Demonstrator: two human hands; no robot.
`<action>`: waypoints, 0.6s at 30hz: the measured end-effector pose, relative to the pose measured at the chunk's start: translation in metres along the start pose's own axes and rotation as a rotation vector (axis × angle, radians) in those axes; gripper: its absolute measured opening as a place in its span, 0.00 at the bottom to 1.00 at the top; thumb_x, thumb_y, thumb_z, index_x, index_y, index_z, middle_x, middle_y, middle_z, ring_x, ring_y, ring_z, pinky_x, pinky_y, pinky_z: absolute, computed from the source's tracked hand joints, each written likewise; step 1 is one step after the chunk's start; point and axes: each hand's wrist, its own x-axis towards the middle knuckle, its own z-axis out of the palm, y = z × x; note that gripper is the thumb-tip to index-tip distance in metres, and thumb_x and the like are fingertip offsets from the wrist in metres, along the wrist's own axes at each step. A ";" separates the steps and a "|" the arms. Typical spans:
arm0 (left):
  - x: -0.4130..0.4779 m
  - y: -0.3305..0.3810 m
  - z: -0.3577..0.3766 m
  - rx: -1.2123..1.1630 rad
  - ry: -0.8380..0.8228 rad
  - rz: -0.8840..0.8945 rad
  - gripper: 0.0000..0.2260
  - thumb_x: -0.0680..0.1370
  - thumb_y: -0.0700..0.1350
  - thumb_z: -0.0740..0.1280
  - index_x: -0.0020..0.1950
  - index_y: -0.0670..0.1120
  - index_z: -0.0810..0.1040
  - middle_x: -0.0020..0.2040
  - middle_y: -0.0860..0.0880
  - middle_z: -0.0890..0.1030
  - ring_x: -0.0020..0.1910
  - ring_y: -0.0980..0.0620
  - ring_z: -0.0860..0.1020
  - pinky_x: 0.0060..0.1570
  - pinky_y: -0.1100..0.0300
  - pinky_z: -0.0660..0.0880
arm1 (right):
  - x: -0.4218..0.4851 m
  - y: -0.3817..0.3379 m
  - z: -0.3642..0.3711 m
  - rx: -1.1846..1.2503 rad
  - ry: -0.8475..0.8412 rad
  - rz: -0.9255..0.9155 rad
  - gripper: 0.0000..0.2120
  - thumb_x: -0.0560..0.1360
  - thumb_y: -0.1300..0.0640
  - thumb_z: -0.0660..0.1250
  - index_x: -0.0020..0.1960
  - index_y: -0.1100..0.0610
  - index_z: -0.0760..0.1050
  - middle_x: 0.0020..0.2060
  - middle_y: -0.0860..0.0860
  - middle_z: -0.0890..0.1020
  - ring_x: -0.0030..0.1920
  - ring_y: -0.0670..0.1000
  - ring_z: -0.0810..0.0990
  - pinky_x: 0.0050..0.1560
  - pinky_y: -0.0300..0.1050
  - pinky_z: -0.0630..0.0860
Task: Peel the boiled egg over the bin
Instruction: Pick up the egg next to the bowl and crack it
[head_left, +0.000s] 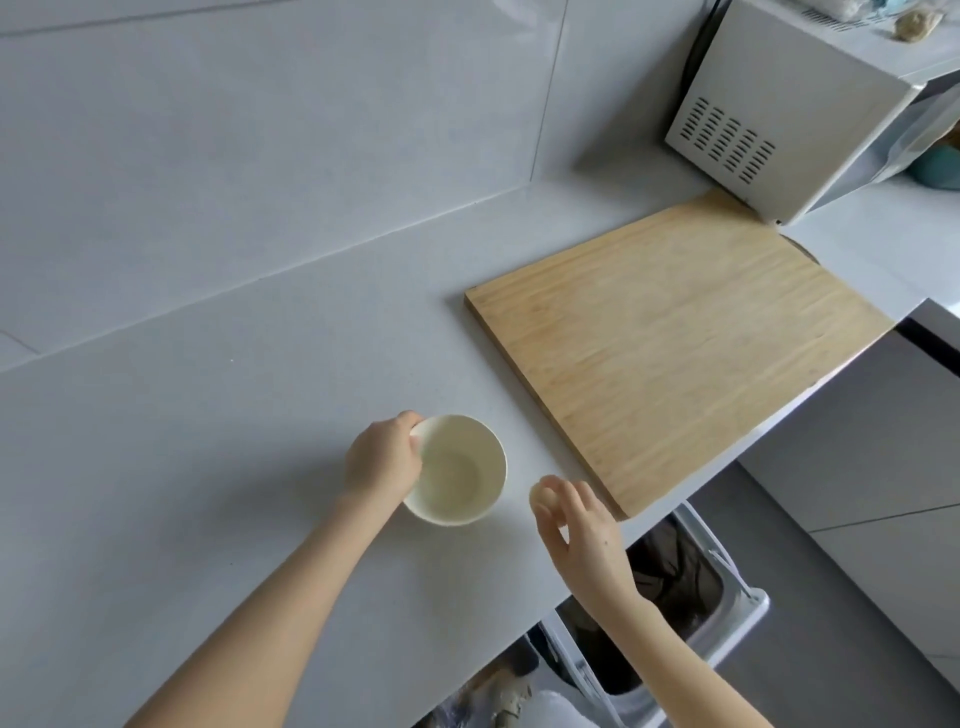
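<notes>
A pale boiled egg (544, 503) is pinched between the fingertips of my right hand (582, 535), just right of a cream bowl (467, 467) on the grey counter. My left hand (382, 457) grips the bowl's left rim. The bowl looks empty inside. Below the counter's front edge stands a white bin (737, 597) with a dark liner, open at the top; my right wrist is above its near corner.
A wooden cutting board (675, 332) lies on the counter (208, 441) to the right of the bowl. A white microwave (789, 109) stands at the back right corner. A grey cabinet front (883, 441) is at the right, beyond the bin.
</notes>
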 end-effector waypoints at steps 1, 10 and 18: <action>-0.002 0.001 0.001 0.000 0.005 -0.010 0.11 0.78 0.41 0.59 0.59 0.44 0.76 0.52 0.40 0.82 0.51 0.38 0.78 0.45 0.52 0.73 | -0.002 0.002 0.000 -0.006 0.006 -0.018 0.10 0.74 0.62 0.66 0.52 0.53 0.71 0.44 0.52 0.78 0.36 0.50 0.77 0.37 0.43 0.75; -0.030 0.008 -0.016 -0.181 0.378 0.076 0.13 0.74 0.35 0.64 0.58 0.38 0.77 0.53 0.39 0.81 0.53 0.39 0.78 0.51 0.50 0.73 | -0.012 0.018 0.002 -0.164 -0.062 -0.126 0.08 0.79 0.51 0.55 0.49 0.54 0.69 0.42 0.52 0.78 0.36 0.55 0.75 0.36 0.48 0.74; -0.055 0.018 -0.024 -0.217 0.455 0.112 0.10 0.73 0.35 0.65 0.54 0.40 0.79 0.51 0.42 0.82 0.48 0.40 0.78 0.47 0.51 0.74 | -0.003 0.025 0.007 -0.249 -0.140 -0.028 0.21 0.63 0.58 0.77 0.53 0.57 0.74 0.45 0.55 0.77 0.40 0.57 0.77 0.36 0.47 0.75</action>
